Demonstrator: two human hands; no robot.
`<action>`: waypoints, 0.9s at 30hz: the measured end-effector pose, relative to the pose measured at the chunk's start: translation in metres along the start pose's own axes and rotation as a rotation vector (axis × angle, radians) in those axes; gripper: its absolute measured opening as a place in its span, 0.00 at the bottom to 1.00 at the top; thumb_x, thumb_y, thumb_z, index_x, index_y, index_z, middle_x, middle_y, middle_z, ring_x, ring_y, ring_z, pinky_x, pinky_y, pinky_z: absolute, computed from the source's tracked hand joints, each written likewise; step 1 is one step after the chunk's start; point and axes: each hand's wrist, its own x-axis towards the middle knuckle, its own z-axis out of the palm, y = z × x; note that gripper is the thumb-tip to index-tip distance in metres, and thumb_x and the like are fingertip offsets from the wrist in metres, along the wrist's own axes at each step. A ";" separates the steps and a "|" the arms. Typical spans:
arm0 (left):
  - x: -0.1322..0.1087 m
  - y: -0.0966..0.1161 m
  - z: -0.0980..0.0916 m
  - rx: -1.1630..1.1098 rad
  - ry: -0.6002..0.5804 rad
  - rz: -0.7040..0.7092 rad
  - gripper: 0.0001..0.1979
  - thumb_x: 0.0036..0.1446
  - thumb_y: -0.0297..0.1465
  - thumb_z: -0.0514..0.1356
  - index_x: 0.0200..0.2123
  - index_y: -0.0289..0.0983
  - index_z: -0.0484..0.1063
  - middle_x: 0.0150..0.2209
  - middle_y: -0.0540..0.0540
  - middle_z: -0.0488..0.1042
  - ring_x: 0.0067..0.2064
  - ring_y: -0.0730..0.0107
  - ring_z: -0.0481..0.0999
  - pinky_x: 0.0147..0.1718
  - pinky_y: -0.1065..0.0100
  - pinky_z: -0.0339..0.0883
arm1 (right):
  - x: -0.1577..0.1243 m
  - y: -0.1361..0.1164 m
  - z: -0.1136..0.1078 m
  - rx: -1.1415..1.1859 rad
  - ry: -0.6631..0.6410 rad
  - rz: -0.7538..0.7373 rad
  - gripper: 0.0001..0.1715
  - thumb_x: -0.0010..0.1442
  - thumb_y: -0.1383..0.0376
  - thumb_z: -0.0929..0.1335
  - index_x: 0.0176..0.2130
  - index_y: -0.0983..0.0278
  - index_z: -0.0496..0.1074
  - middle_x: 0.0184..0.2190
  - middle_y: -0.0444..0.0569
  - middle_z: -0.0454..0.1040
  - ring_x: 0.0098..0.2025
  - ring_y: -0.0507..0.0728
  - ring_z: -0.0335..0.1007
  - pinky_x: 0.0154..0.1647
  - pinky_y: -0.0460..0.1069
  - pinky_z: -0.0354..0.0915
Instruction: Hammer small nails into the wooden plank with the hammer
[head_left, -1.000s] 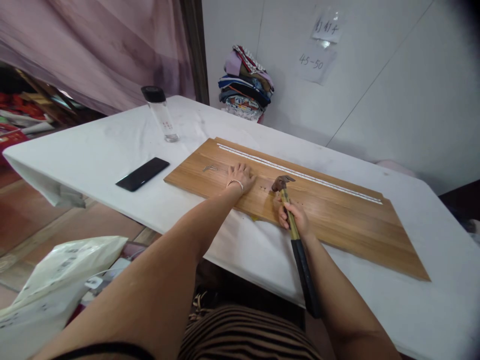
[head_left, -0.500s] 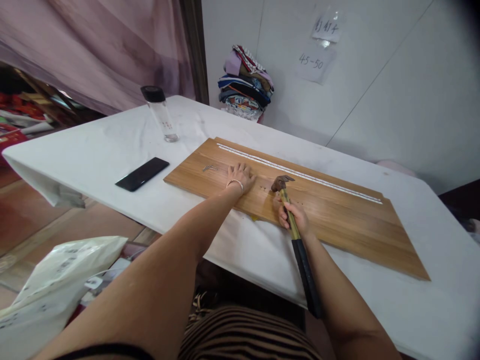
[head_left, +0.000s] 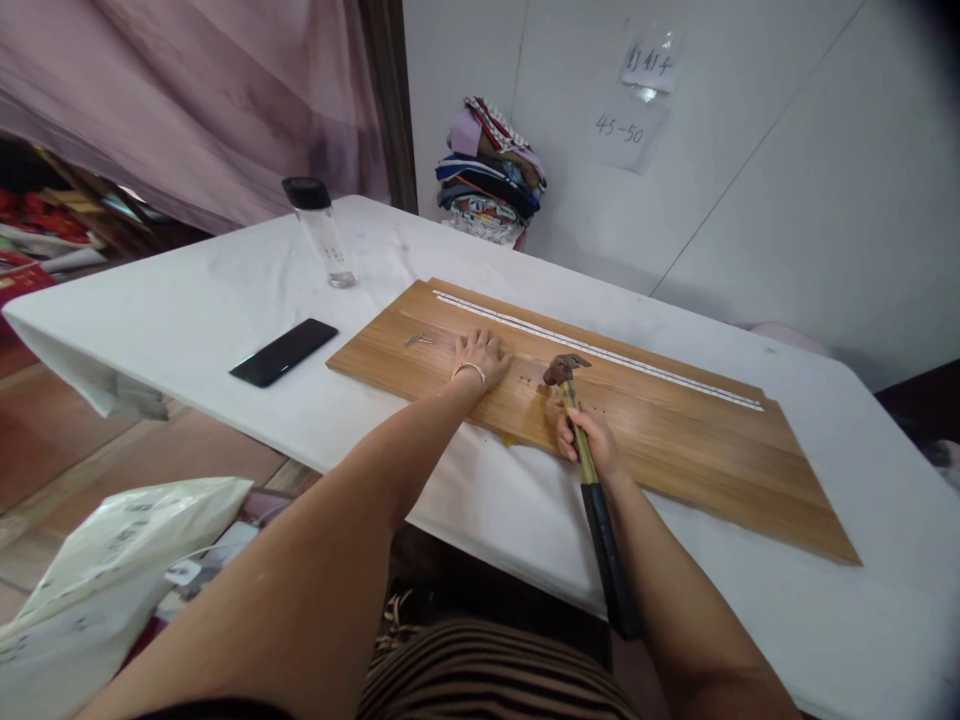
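Board (head_left: 675, 440) warm brown wood grain, white strip (head_left: 600, 351) along far edge; hammer (head_left: 604, 555) rusty brown head, yellow-brass shaft, black grip. Table (head_left: 187, 310) white, phone (head_left: 283, 351) black, bottle (head_left: 324, 240) clear with black cap, curtain (head_left: 187, 100) dusty mauve. Folded clothes (head_left: 491, 170) mixed purple, navy, red stripes and prints; garment (head_left: 487, 680) brown-black stripes; bag (head_left: 112, 590) white, grey print.

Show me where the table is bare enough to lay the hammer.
Bare: table left of the phone; the strip between bottle and board; the board's right half. Crowded: board's middle, with left hand, right hand and hammer.
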 end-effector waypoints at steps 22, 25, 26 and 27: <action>0.001 0.000 0.000 0.031 -0.025 -0.012 0.26 0.72 0.44 0.48 0.64 0.40 0.73 0.71 0.38 0.68 0.72 0.48 0.60 0.70 0.45 0.52 | 0.000 -0.001 0.003 0.000 0.007 0.003 0.25 0.59 0.48 0.73 0.46 0.60 0.67 0.17 0.32 0.66 0.11 0.48 0.56 0.14 0.44 0.49; 0.001 0.000 -0.001 0.034 -0.030 -0.016 0.27 0.72 0.44 0.47 0.65 0.41 0.72 0.72 0.38 0.66 0.73 0.49 0.60 0.71 0.46 0.52 | 0.000 -0.001 0.002 0.003 -0.017 0.014 0.24 0.59 0.49 0.73 0.45 0.60 0.67 0.17 0.32 0.65 0.11 0.48 0.56 0.13 0.45 0.48; 0.001 0.000 -0.001 0.035 -0.030 -0.016 0.27 0.72 0.44 0.47 0.65 0.41 0.72 0.72 0.38 0.66 0.73 0.49 0.59 0.71 0.46 0.51 | 0.000 -0.001 0.002 0.007 -0.018 0.012 0.24 0.59 0.49 0.73 0.45 0.60 0.67 0.17 0.32 0.65 0.11 0.48 0.56 0.14 0.45 0.48; 0.001 0.000 -0.001 0.036 -0.031 -0.017 0.27 0.72 0.44 0.47 0.65 0.41 0.72 0.72 0.39 0.66 0.73 0.49 0.60 0.71 0.46 0.52 | 0.000 -0.001 0.002 0.010 -0.015 0.008 0.24 0.59 0.49 0.73 0.46 0.60 0.67 0.18 0.32 0.65 0.11 0.48 0.56 0.14 0.45 0.48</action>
